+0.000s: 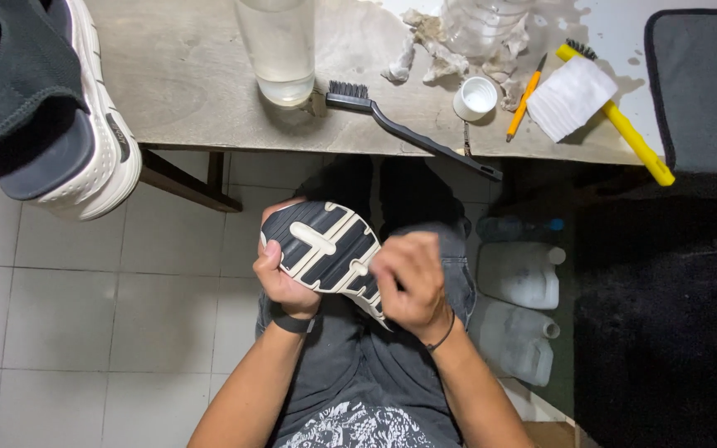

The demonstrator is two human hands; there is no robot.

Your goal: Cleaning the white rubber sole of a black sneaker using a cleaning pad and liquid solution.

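Note:
A sneaker (pixel 325 245) lies upside down over my lap, its black and cream sole facing up. My left hand (pixel 282 278) grips it from the left and underneath, near the toe end. My right hand (pixel 408 278) rests on the sole at its right part, fingers curled against it; whether they hold something small is hidden. A second sneaker (pixel 60 108), dark upper with a white sole, lies on the wooden table's (pixel 184 91) left end.
On the table stand a clear bottle (pixel 280 50), a black brush (pixel 408 129), a white cap (pixel 475 98), crumpled paper (pixel 450 50), an orange pen (pixel 526 95), folded white cloth (pixel 570 95) over a yellow-handled brush (pixel 636 141). Plastic jugs (pixel 520 274) stand on the floor right.

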